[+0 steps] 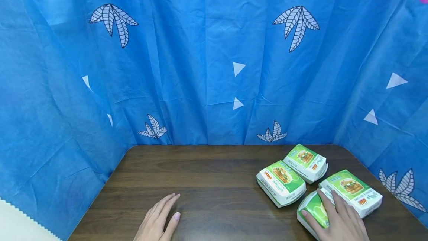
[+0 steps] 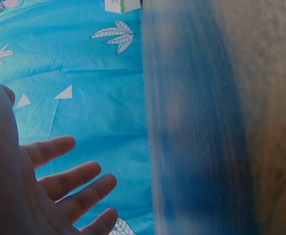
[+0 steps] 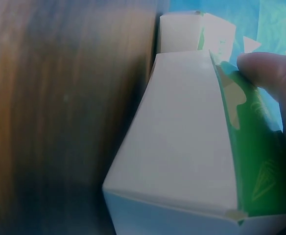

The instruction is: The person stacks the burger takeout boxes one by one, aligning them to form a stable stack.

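My right hand (image 1: 342, 220) lies over a green-and-white burger box (image 1: 314, 211) at the right front of the table. Thumb and fingers are spread across its printed green top, the thumb near the left edge and the index finger at the far edge. The right wrist view shows the box's plain white side (image 3: 182, 132) and a finger on the green top (image 3: 260, 161). Over the table's front left, my left hand (image 1: 157, 218) holds nothing, its fingers loosely spread, as the left wrist view also shows (image 2: 69, 191).
Three more burger boxes stand close by: one at the back (image 1: 305, 163), one to the left (image 1: 282, 183) and one to the right (image 1: 354, 192). They sit on a dark wooden table (image 1: 207, 189). A patterned blue curtain (image 1: 187, 66) hangs behind and beside it.
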### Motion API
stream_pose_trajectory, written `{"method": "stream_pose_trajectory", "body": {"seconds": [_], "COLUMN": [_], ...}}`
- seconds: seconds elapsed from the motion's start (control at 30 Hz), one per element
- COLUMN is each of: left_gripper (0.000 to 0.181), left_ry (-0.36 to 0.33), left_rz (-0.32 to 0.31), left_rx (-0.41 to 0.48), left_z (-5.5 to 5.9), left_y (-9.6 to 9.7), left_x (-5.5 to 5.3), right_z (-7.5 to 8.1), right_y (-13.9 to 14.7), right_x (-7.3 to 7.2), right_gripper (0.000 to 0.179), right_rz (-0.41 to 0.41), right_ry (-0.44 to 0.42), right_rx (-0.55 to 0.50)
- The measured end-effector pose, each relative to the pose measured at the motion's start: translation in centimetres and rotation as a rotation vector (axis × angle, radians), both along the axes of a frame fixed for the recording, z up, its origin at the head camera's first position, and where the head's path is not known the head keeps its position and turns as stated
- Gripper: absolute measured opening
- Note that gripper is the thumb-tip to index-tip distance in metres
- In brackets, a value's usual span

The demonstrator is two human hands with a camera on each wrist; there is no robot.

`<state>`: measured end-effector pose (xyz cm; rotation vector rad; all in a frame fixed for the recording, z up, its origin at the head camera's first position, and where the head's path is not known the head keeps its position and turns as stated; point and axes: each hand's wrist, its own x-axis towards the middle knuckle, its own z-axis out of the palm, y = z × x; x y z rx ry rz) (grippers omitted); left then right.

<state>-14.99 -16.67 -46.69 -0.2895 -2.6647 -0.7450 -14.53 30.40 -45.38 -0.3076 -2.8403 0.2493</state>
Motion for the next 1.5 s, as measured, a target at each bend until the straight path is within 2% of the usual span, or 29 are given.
{"method": "stream_pose_trajectory", "body": {"seconds": [0.07, 0.2, 0.4, 0.6, 0.77, 0.97, 1.13, 1.2, 1.5], "left_gripper": [0.038, 0.037, 0.038, 0.036, 0.034, 0.032, 0.034, 0.035, 0.033], "left_ry": [0.001, 0.044, -0.006, 0.001, -0.013, 0.072, 0.161, 0.173, 0.106], "left_rz": [-0.002, -0.016, -0.008, -0.029, -0.032, -0.042, -0.039, -0.042, -0.033], "left_rx": [-0.006, -0.006, -0.006, -0.006, -0.019, -0.026, -0.051, -0.055, -0.036], "left_z": [0.01, -0.22, -0.06, 0.00, 0.06, -0.38, -0.81, -0.87, -0.58], "left_y": [0.02, -0.03, 0.04, 0.16, 0.17, 0.08, -0.12, -0.17, -0.03], "left_x": [-0.06, -0.18, -0.11, -0.09, -0.07, -0.36, -0.54, -0.55, -0.32], "right_z": [0.11, 0.24, 0.24, 0.18, -0.05, -0.08, 0.21, 0.35, 0.49], "right_y": [-0.05, -0.11, -0.15, -0.12, -0.28, -0.53, -0.69, -0.70, -0.66], "right_x": [0.03, 0.05, 0.16, 0.14, 0.31, 0.41, 0.42, 0.40, 0.18], "right_gripper": [0.104, 0.104, 0.102, 0.103, 0.097, 0.094, 0.095, 0.096, 0.101], "right_rz": [-0.004, -0.006, -0.008, -0.014, -0.013, -0.017, -0.023, -0.025, -0.040], "right_ry": [-0.008, -0.012, 0.009, 0.014, 0.073, 0.104, 0.078, 0.057, -0.001], "right_rx": [0.006, 0.007, 0.000, 0.007, -0.013, -0.018, -0.020, -0.018, -0.011]}}
